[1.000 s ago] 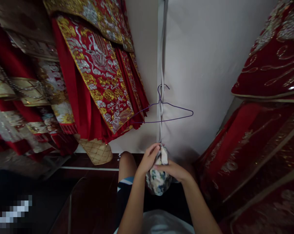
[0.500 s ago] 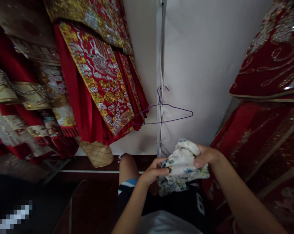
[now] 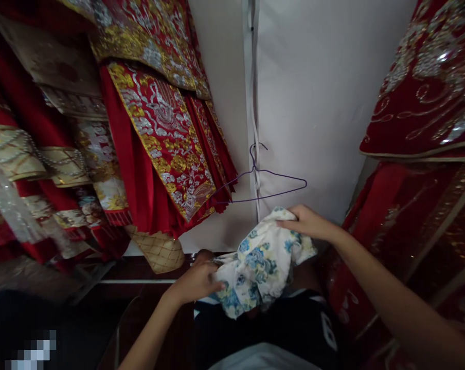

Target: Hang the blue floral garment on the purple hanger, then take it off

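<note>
Pinching a floral cloth [image 3: 259, 257] above the lap [image 3: 294, 324], the left hand [image 3: 199, 280] grips its left end and the right hand [image 3: 305, 223] its upper right; some fingertips vanish behind fabric. The purple hanger's [image 3: 254, 168] left tip is hard to trace against the red skirt [image 3: 171, 154].

On the right leg of my black shorts [image 3: 286, 326] there is 1 pale printed character [image 3: 328, 331], slightly tilted. It looks like a 6, though I can't rule out a 0.
</note>
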Demonstrator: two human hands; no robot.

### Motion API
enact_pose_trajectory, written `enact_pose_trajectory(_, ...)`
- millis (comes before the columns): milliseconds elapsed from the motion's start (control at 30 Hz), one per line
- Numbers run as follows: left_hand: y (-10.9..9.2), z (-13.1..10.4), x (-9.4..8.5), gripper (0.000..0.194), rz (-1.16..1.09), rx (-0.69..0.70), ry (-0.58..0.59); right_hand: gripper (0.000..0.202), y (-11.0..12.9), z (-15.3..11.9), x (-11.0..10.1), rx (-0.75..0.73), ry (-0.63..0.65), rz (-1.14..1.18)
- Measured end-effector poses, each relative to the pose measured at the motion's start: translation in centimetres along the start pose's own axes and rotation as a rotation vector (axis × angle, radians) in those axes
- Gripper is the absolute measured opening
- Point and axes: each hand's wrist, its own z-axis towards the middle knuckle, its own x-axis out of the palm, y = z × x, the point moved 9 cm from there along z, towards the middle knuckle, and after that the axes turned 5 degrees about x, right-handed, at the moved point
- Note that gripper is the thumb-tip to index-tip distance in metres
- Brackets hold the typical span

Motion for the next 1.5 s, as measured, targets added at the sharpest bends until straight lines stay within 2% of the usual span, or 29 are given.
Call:
enact_pose_trajectory(67,0.2,-0.5,-0.5,0.025,-0.016,-0.026,-0.013,0.038,-1.6,2.5,-0.6,-0.013,-0.121,-0.042)
enact_pose_trajectory(133,0.0,-0.6,-1.2,0.031,-0.094,-0.036,-0.073,0.034,-3.1,4.8,-1.3,-0.040,-0.203,-0.069)
enact_pose_trajectory(300,-1.4,0.4,-3.5,0.023,-0.410,0.042,-0.371,0.029,-4.5,8.0,-2.6,-0.137,-0.392,-0.220)
enact_pose_trajectory(367,-2.4,0.6,-4.4,0.025,-0.585,0.109,-0.481,0.031,-4.8,8.9,-2.4,-0.148,-0.422,-0.208)
enact_pose_trajectory(467,-4.4,0.5,-5.6,0.022,-0.720,0.183,-0.549,0.034,-5.3,10.3,-0.8,-0.109,-0.346,-0.225)
enact_pose_trajectory(567,-6.8,0.0,-6.4,0.015,-0.541,0.227,-0.514,0.038,-5.7,10.5,0.4,-0.065,-0.298,-0.278)
enact_pose_trajectory(667,-8.8,-0.3,-6.5,0.023,-0.114,0.297,-0.398,0.042,-6.0,9.0,0.0,-0.021,-0.334,-0.331)
enact_pose_trajectory(733,-8.6,-0.2,-6.6,0.024,0.148,0.308,-0.337,0.043,-6.1,7.6,-0.6,-0.022,-0.339,-0.325)
enact_pose_trajectory(833,-6.0,0.6,-7.1,0.021,0.376,0.252,-0.275,0.044,-6.3,5.8,-1.6,-0.043,-0.296,-0.215)
enact_pose_trajectory(967,-1.6,2.0,-8.1,0.028,0.433,0.108,-0.273,0.050,-6.3,4.4,-2.7,-0.001,-0.282,-0.139)
enact_pose_trajectory(1100,0.4,3.3,-8.3,0.034,0.415,0.000,-0.330,0.049,-5.3,3.9,-2.2,-0.013,-0.232,-0.059)
enact_pose_trajectory(1200,0.6,4.4,-8.5,0.032,0.389,-0.025,-0.383,0.050,-5.1,3.6,-1.9,-0.004,-0.209,-0.015)
enact_pose_trajectory(1300,0.0,5.8,-9.2,0.029,0.360,0.066,-0.453,0.050,-5.1,3.4,-2.1,0.000,-0.224,-0.045)
enact_pose_trajectory(1400,-1.1,6.9,-10.4,0.026,0.278,0.173,-0.557,0.050,-5.2,3.3,-2.1,-0.002,-0.237,-0.072)
enact_pose_trajectory(1500,-3.0,8.2,-11.5,0.026,0.229,0.213,-0.613,0.048,-5.0,3.4,-1.5,-0.022,-0.249,-0.066)
